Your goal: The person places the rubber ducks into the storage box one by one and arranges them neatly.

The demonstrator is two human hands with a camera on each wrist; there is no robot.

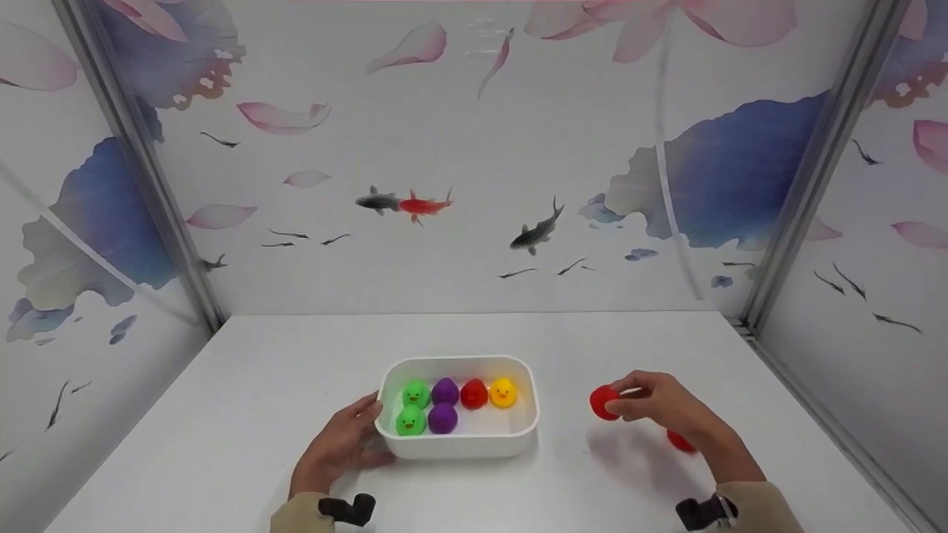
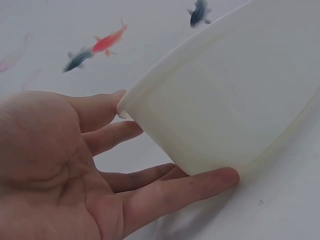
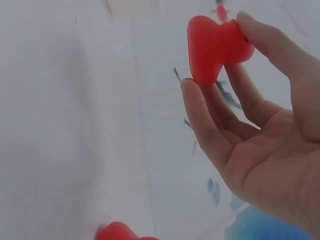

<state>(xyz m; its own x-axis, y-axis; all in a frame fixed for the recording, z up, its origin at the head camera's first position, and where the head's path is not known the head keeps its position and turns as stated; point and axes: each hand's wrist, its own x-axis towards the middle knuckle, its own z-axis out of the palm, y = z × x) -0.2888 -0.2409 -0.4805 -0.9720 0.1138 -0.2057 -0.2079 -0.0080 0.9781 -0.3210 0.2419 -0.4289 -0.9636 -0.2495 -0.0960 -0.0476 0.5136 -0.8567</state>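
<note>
Raised over the table, right of the box, a small red rubber duck (image 1: 605, 403) is pinched between the thumb and fingertips of my right hand (image 1: 659, 403). The right wrist view shows this duck (image 3: 212, 47) from below, its body and head in profile. My left hand (image 1: 342, 437) holds the left end of a white plastic box (image 1: 474, 446), with fingertips at the rim and lower wall (image 2: 215, 100). Inside the box are two green ducks (image 1: 411, 420), two purple ones (image 1: 443, 418), one red (image 1: 474, 394) and one yellow (image 1: 503, 393).
Another red duck (image 1: 680, 442) lies on the white table (image 1: 296, 355), partly hidden by my right forearm. White panels (image 1: 459, 274) printed with fish and petals close in the back and both sides, with metal posts (image 1: 822, 163) at the corners.
</note>
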